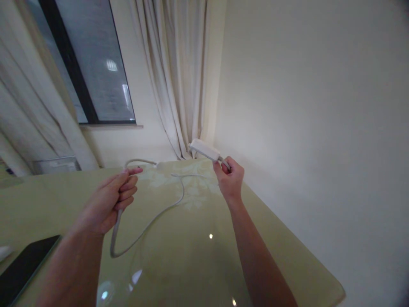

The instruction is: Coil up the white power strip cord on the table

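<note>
My left hand [119, 194] is closed around a pale grey-white cable [159, 212], which comes out above and below the fist. Its upper end bends right to a small white end piece [157, 165] near the table's far edge. Below the fist, the cable loops down and back up across the table. My right hand [230, 177] pinches the cable just where it enters a long white block [205, 149], perhaps a power strip or adapter. That block is held up off the table, tilted with its far end up and left. Its exact kind is unclear.
A glossy pale green table [179, 264] reflects the lights. A dark tablet-like slab [27, 268] lies at the lower left, with a white object [4, 252] beside it. Curtains [179, 76], a window [96, 59] and a bare wall [313, 128] bound the table.
</note>
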`<state>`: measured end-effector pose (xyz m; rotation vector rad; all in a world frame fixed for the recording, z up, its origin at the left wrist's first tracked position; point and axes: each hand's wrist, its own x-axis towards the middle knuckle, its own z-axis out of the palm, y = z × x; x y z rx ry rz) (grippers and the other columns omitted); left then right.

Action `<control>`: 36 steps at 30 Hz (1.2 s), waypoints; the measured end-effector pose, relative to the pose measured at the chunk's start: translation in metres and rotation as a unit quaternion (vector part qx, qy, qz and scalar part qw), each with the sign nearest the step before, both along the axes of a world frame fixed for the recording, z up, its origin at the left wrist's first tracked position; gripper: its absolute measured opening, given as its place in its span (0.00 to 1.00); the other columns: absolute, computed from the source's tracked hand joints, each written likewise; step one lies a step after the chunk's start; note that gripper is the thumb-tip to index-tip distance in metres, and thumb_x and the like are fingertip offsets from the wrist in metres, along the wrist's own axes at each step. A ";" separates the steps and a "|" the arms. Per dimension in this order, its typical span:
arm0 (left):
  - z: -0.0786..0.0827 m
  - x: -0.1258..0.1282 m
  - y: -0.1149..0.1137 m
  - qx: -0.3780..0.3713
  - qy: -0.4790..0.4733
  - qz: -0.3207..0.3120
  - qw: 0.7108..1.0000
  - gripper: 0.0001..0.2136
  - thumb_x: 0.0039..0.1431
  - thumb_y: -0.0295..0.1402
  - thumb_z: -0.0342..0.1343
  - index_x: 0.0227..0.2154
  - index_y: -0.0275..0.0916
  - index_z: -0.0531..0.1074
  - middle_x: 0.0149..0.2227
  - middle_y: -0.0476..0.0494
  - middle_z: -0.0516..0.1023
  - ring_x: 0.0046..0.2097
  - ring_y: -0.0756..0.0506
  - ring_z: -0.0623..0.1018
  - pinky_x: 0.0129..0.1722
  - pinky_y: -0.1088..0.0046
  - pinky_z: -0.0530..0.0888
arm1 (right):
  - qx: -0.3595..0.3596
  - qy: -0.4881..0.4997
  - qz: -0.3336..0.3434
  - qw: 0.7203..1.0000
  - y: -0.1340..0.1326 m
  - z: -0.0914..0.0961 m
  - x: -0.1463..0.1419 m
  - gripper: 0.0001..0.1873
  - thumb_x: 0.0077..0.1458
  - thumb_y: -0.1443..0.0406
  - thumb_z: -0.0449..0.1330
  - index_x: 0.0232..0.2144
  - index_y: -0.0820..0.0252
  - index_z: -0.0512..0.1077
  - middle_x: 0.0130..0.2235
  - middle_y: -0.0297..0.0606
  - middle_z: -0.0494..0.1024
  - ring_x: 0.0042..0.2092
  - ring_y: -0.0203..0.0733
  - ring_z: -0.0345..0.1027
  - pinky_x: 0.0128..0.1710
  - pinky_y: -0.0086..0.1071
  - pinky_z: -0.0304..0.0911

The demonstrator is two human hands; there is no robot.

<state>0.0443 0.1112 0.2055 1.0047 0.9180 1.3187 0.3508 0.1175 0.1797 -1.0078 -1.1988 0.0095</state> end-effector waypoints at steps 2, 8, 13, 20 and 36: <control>-0.004 0.004 0.001 0.013 0.038 -0.002 0.999 0.12 0.64 0.38 0.58 0.43 0.36 0.77 0.24 0.59 0.52 0.18 0.57 0.49 0.11 0.86 0.49 | 0.067 0.020 -0.020 0.997 0.000 -0.001 0.009 0.25 0.55 0.59 0.63 0.20 0.53 0.50 0.21 0.24 0.50 0.25 0.33 0.44 0.25 0.29 0.44; -0.025 0.028 0.012 0.058 0.165 0.013 0.984 0.22 0.59 0.52 0.59 0.46 0.38 0.74 0.24 0.60 0.52 0.20 0.55 0.50 0.17 0.81 0.48 | 0.094 0.115 -0.042 0.988 -0.011 0.006 0.018 0.29 0.62 0.53 0.61 0.19 0.53 0.48 0.20 0.24 0.48 0.23 0.32 0.42 0.22 0.30 0.43; -0.051 0.032 0.037 0.144 0.400 0.140 0.894 0.11 0.66 0.42 0.48 0.34 0.41 0.69 0.24 0.51 0.66 0.25 0.47 0.67 0.24 0.72 0.62 | 0.051 0.147 0.013 0.988 -0.014 0.011 0.013 0.34 0.62 0.44 0.60 0.18 0.53 0.48 0.20 0.25 0.48 0.22 0.32 0.43 0.21 0.31 0.40; -0.086 0.011 0.074 0.082 0.684 0.135 0.712 0.13 0.68 0.33 0.42 0.38 0.39 0.72 0.35 0.33 0.80 0.40 0.34 0.81 0.39 0.60 0.71 | 0.050 0.148 0.049 0.987 -0.035 0.031 0.010 0.34 0.66 0.41 0.54 0.19 0.52 0.46 0.19 0.25 0.47 0.21 0.32 0.41 0.20 0.32 0.40; -0.123 0.076 0.138 0.007 0.492 0.021 0.870 0.17 0.68 0.41 0.58 0.54 0.36 0.74 0.53 0.36 0.77 0.51 0.39 0.79 0.49 0.56 0.79 | 0.053 0.167 0.069 0.982 -0.037 0.033 0.012 0.35 0.65 0.41 0.54 0.18 0.52 0.46 0.19 0.26 0.47 0.21 0.33 0.41 0.21 0.33 0.38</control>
